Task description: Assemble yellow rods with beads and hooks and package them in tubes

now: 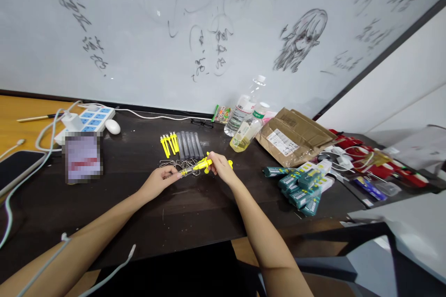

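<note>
Above the middle of the dark desk, my right hand [221,168] is closed around the yellow end of a slim yellow tool with a clear or metallic shaft [200,165]. The fingers of my left hand [162,181] pinch the tool's other end, near a small yellow tip. Its exact kind does not show. Behind it, several thin metal wire pieces [177,164] lie tangled. Farther back are a row of dark translucent tubes [189,145] and several yellow parts with metal tips [169,144], side by side.
Two bottles, a tall water bottle [240,113] and a yellow drink bottle [245,134], stand behind. To the right are a brown parcel [296,134] and piled green boxes [303,188]. A power strip [95,118], a white mouse [112,126] and cables occupy the left.
</note>
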The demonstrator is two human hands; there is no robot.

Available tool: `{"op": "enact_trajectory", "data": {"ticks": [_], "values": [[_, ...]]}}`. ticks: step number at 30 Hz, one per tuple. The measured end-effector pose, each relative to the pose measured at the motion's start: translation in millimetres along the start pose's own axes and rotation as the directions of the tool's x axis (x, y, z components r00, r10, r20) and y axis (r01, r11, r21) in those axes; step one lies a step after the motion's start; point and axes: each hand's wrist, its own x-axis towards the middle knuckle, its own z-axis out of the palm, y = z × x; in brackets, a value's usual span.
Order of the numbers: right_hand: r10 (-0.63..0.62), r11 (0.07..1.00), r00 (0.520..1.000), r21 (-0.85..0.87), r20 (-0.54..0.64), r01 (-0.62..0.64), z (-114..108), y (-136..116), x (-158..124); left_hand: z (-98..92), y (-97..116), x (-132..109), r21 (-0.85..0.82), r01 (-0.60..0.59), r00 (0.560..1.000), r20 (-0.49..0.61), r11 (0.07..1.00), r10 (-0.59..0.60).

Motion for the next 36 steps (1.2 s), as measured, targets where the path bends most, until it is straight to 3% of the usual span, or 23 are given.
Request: {"op": "enact_trajectory", "data": {"ticks": [7, 22, 30, 36], "values": [[-0.051, 0.981, 0.996, 0.193, 0.079, 0.035, -3.1, -2.6, 0.2, -0.9, -5.4, 2.9, -0.101, 0.006, 1.0, -0.021, 0.995, -0.008], [0.026, 0.999, 1.0, -0.029, 0.005, -0.026, 2.7, -1.3, -0.5, 0.0, 0.0, 0.8, -0.022, 0.009, 1.0, 0.0, 1.0, -0.009], [-0.046, 0.98, 0.998, 0.197, 0.048, 0.036, -0.4, -2.5, -1.1, -0.9, -2.9, 2.4, -0.057, -0.005, 1.0, -0.021, 0.998, 0.004], [-0.046, 0.988, 0.997, 0.152, 0.064, 0.036, 0.9, -5.0, -2.4, -1.9, -4.4, 2.6, -0.063, 0.011, 0.999, -0.038, 0.998, -0.013]]}}
